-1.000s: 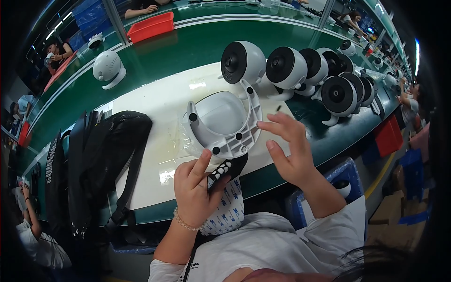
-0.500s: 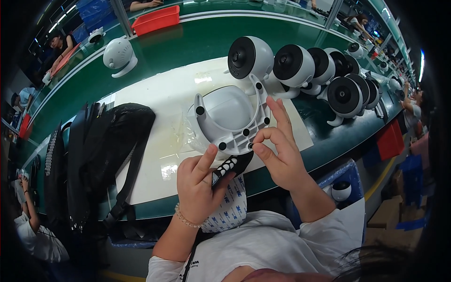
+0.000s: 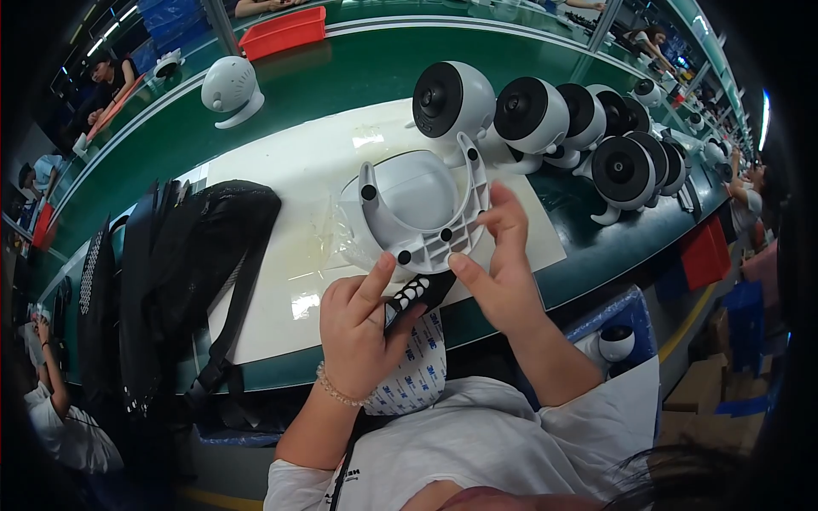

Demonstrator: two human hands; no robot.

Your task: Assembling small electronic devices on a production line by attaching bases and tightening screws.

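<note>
**An assembly line in an electronics factory**

A long green worktop [image 3: 341,85] curves through the room like a conveyor line, with a white mat [image 3: 290,213] laid at this station. A row of round white dome cameras [image 3: 545,115] with black lens faces stands along it, all alike, and a lone white unit [image 3: 228,88] sits farther up the line. A red plastic bin [image 3: 283,30] rests at the far edge. Other workers [image 3: 106,72] sit at stations along both sides. Overhead strip lights, probably fluorescent, show dimly at the rim.
</note>
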